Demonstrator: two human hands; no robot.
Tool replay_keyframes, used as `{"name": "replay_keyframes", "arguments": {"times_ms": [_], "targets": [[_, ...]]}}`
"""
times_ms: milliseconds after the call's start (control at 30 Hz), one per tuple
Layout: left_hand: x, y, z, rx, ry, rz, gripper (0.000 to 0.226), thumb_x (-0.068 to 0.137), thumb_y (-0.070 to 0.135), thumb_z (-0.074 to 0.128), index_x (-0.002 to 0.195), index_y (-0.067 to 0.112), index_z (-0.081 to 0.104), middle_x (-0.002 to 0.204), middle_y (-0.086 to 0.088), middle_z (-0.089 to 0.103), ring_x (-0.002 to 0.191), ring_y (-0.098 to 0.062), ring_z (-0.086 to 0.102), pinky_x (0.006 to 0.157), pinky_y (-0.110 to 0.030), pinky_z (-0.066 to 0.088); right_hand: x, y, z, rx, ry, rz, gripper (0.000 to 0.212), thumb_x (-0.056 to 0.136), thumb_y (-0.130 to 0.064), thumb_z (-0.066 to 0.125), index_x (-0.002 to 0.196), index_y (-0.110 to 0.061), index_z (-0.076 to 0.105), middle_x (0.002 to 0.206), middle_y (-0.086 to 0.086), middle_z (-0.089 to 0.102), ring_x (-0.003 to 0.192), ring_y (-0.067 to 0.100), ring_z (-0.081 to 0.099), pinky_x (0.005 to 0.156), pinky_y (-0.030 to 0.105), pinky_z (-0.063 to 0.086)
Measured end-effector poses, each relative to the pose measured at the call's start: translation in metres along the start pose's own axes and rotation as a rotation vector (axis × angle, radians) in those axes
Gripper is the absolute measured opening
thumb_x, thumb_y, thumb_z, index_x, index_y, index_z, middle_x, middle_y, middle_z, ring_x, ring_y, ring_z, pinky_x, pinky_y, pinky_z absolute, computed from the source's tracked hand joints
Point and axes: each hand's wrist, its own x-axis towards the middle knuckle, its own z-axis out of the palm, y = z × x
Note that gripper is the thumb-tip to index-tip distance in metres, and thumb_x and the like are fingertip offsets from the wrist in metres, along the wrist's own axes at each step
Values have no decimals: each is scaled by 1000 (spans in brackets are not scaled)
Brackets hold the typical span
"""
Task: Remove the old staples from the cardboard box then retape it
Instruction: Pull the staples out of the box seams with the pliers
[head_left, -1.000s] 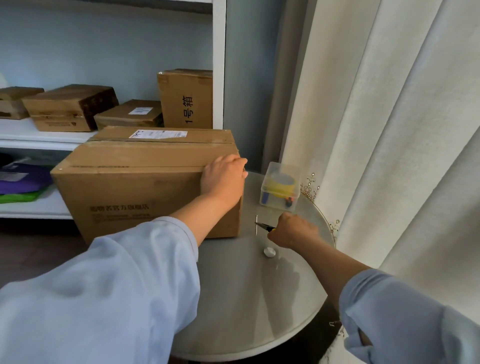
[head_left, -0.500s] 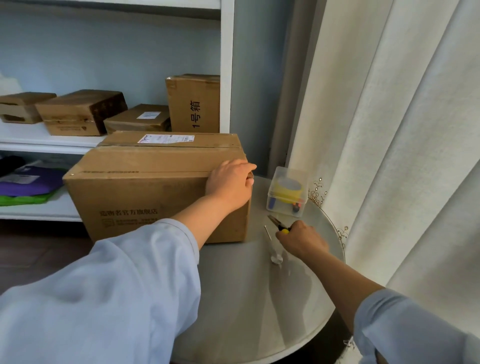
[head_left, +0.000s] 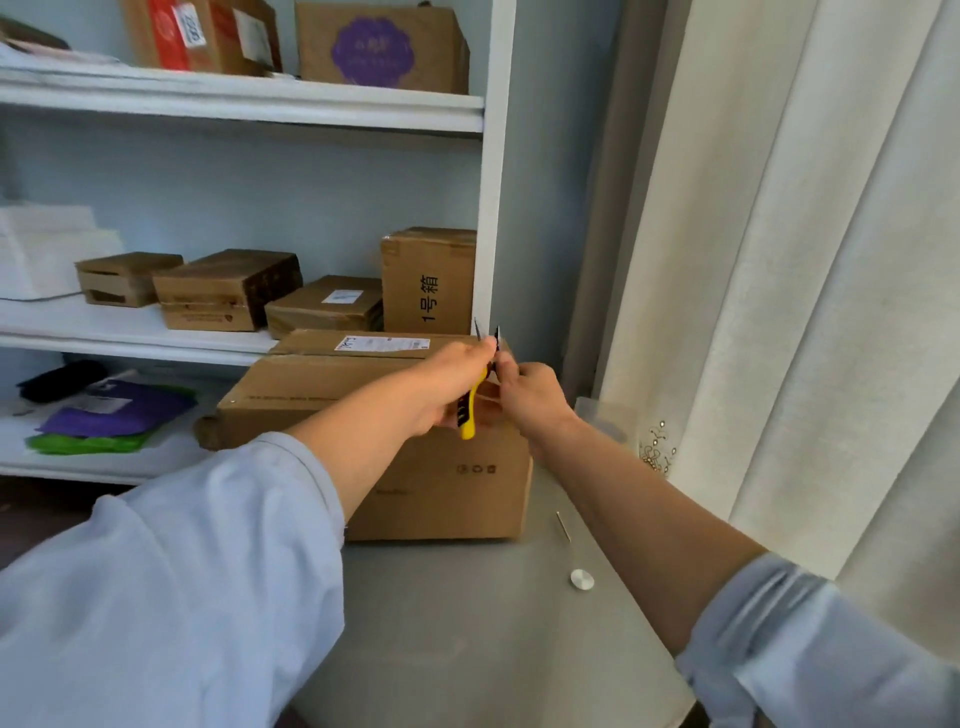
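Both hands (head_left: 457, 387) grip yellow pliers (head_left: 475, 389) below "1号箱" box (head_left: 428, 280).

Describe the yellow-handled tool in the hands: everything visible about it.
The yellow-handled tool looks like small pliers or a staple puller: a yellow grip with black ridges and two thin dark metal tips that point upward and stand slightly apart. It is held roughly upright in the air in front of the cardboard box, above the box's top right corner. The left hand grips the yellow handle; the right hand pinches the tool near the right tip. Most of the grips are hidden by fingers.
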Motion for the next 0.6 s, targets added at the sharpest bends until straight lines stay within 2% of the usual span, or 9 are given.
{"name": "replay_keyframes", "arguments": {"times_ms": [100, 167, 233, 267, 367, 433, 467, 533, 600], "targets": [[-11, -5, -21, 195, 19, -36, 35, 99, 44, 39, 121, 19, 48, 97, -7, 58, 84, -21, 61, 79, -41, 55, -3, -15, 14, 143, -127, 129, 27, 101, -12, 36, 92, -8, 61, 82, 8, 59, 71, 18, 50, 62, 26, 40], [-15, -9, -35, 365, 53, -25, 38, 97, 45, 42, 128, 23, 44, 104, 0, 55, 100, -21, 57, 83, -39, 52, -2, -22, 26, 385, -164, 273, 27, 99, -5, 38, 104, -2, 65, 93, 16, 67, 71, 22, 58, 56, 27, 48], [-16, -13, -52, 448, 83, -38, 47, 95, 51, 42, 134, 25, 41, 123, 1, 52, 112, -22, 51, 85, -36, 46, -6, -32, 39, 543, -167, 342, 25, 99, -3, 39, 102, 0, 63, 90, 18, 66, 67, 24, 61, 41, 22, 49], [-17, -14, -59, 466, 102, -56, 51, 94, 54, 42, 136, 25, 40, 131, 0, 49, 116, -22, 48, 87, -35, 44, -10, -37, 45, 590, -182, 352, 25, 99, -2, 37, 103, 1, 62, 90, 18, 65, 69, 24, 63, 41, 23, 50], [-17, -15, -79, 436, 191, -100, 64, 88, 61, 46, 137, 20, 41, 139, -3, 45, 126, -25, 42, 96, -38, 37, -12, -43, 61, 540, -227, 288, 27, 98, -4, 36, 108, 0, 61, 98, 19, 66, 90, 28, 65, 70, 30, 49], [-17, -17, -93, 414, 210, -129, 73, 84, 64, 50, 138, 16, 40, 136, -7, 46, 121, -26, 45, 86, -36, 40, -13, -44, 70, 407, -253, 158, 34, 95, -3, 37, 115, -4, 64, 104, 13, 64, 99, 26, 59, 81, 28, 40], [-17, -20, -101, 440, 195, -153, 74, 83, 63, 53, 137, 13, 41, 126, -10, 50, 108, -25, 49, 76, -33, 41, -12, -43, 74, 308, -269, 73, 36, 92, -6, 40, 118, -8, 65, 107, 9, 62, 103, 24, 56, 85, 27, 39], [-18, -29, -113, 548, 171, -170, 64, 82, 51, 63, 129, 11, 47, 106, -8, 53, 90, -21, 48, 65, -28, 38, -6, -31, 82, -25, -261, -111, 41, 87, -19, 48, 125, -19, 63, 123, 5, 60, 122, 26, 49, 106, 36, 35], [-14, -40, -123, 621, 241, -109, 49, 79, 38, 67, 119, 12, 53, 107, -6, 55, 95, -21, 51, 70, -28, 42, -1, -15, 88, -464, -246, -220, 42, 96, -31, 41, 136, -25, 51, 144, 4, 45, 139, 28, 30, 117, 53, 11]]}}
